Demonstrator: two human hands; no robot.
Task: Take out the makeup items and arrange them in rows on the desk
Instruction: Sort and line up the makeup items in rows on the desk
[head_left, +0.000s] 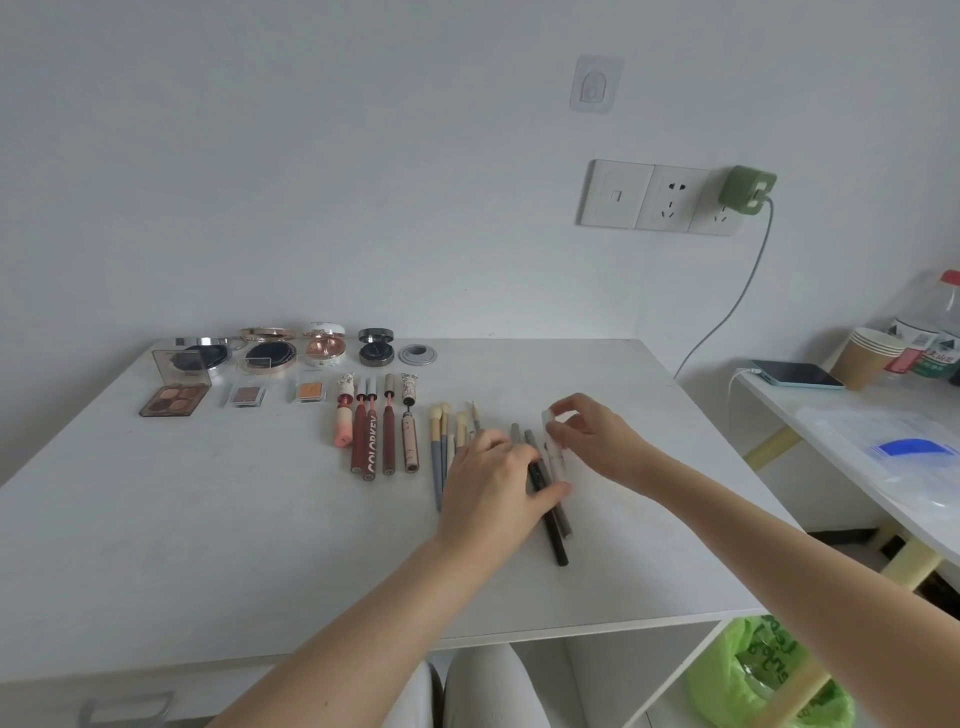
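Makeup lies in rows on the white desk (208, 519). Open compacts (270, 353) line the back edge, with eyeshadow palettes (174, 399) in front of them. Several lip tubes (371, 436) lie side by side at the middle, then small brushes (441, 447). My left hand (493, 483) rests flat over dark pencils (553, 535), its thumb against them. My right hand (592, 434) pinches the top of a clear slim stick (556, 457) that lies just right of the pencils.
A round cable grommet (418, 354) sits in the desk near the wall. To the right stands a second table (883, 467) with a phone (797, 373) on charge, paper cups (867, 356) and a plastic bag. A green bin bag (769, 675) hangs below the desk's right end.
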